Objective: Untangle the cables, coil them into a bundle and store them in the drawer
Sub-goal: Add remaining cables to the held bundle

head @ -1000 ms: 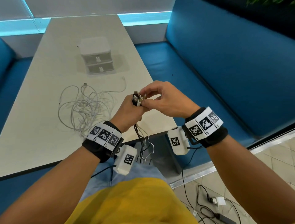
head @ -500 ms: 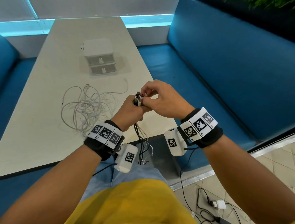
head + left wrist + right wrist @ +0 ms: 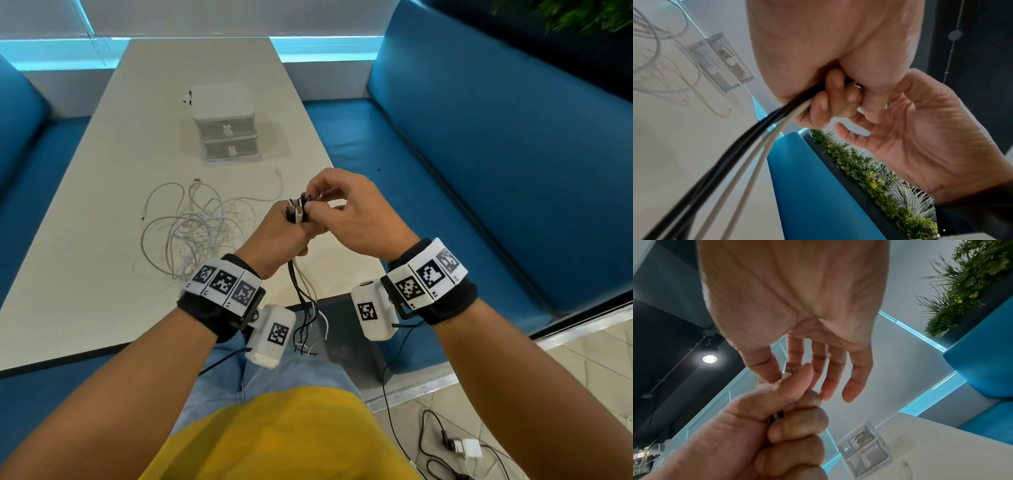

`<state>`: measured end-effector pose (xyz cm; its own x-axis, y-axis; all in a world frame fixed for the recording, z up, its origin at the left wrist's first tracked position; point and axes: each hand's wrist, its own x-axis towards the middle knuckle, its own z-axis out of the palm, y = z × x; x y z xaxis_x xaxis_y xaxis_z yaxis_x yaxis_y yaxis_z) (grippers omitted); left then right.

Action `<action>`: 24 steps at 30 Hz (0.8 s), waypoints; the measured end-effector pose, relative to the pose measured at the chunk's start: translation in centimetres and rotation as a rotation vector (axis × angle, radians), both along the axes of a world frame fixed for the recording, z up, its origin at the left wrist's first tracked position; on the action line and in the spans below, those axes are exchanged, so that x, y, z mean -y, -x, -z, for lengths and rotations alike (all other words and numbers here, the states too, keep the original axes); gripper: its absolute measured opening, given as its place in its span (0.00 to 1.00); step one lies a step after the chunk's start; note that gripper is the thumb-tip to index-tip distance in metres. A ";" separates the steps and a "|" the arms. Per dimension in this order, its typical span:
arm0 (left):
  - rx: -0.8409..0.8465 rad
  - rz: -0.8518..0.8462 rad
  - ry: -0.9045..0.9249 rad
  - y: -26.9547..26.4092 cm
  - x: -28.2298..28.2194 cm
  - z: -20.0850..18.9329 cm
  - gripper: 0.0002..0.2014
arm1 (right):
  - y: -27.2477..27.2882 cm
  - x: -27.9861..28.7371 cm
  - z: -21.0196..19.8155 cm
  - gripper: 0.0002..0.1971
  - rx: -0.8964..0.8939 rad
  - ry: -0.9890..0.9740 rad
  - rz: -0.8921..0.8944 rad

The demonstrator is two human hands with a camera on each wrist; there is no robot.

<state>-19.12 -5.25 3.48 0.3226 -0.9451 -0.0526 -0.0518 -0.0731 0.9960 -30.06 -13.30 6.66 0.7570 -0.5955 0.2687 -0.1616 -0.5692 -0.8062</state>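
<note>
My left hand point(image 3: 287, 236) grips a bunch of black and white cables point(image 3: 303, 287) in a fist above the table's near edge. Their plugs point(image 3: 296, 210) stick out of the top of the fist, and the loose ends hang down toward my lap. The thumb and forefinger of my right hand point(image 3: 311, 200) pinch one metal USB plug point(image 3: 791, 368) at the top of the bunch, with the other fingers spread. In the left wrist view the cables point(image 3: 756, 146) run out under the curled fingers point(image 3: 828, 97). A tangle of white cables point(image 3: 198, 226) lies on the table.
A small white two-drawer unit point(image 3: 224, 126) stands farther back on the pale table point(image 3: 85, 274), both drawers shut, with cables visible inside. Blue bench seats point(image 3: 479, 171) flank the table. A charger and black cords point(image 3: 466, 448) lie on the tiled floor at the right.
My left fist keeps its grip on the bunch. My right fingertips have shifted slightly over the plug ends. Both hands stay close together.
</note>
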 end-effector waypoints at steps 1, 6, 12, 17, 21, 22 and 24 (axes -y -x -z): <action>-0.010 0.002 0.004 -0.1 0.0 0.0 0.30 | -0.1 0.0 0.0 0.02 0.000 0.001 -0.003; -0.040 -0.009 0.015 -0.5 -0.1 0.1 0.29 | -0.4 -0.2 -0.2 0.01 0.002 0.006 -0.020; -0.050 -0.015 -0.002 -0.8 -0.5 0.1 0.29 | -0.7 0.0 0.0 0.02 -0.027 0.045 -0.040; -0.066 -0.066 -0.015 -0.9 -1.0 0.1 0.25 | -1.0 -0.3 -0.4 0.04 -0.050 0.098 -0.052; -0.043 -0.105 -0.050 -1.1 -1.8 -0.1 0.27 | -1.8 -0.7 -0.8 0.03 -0.087 0.094 -0.106; -0.039 -0.113 -0.052 -1.3 -2.1 -0.1 0.25 | -2.2 -1.0 -1.0 0.03 -0.091 0.081 -0.130; -0.032 -0.127 -0.053 -1.7 -3.0 -0.2 0.19 | -3.3 -1.6 -1.5 0.03 -0.065 0.038 -0.173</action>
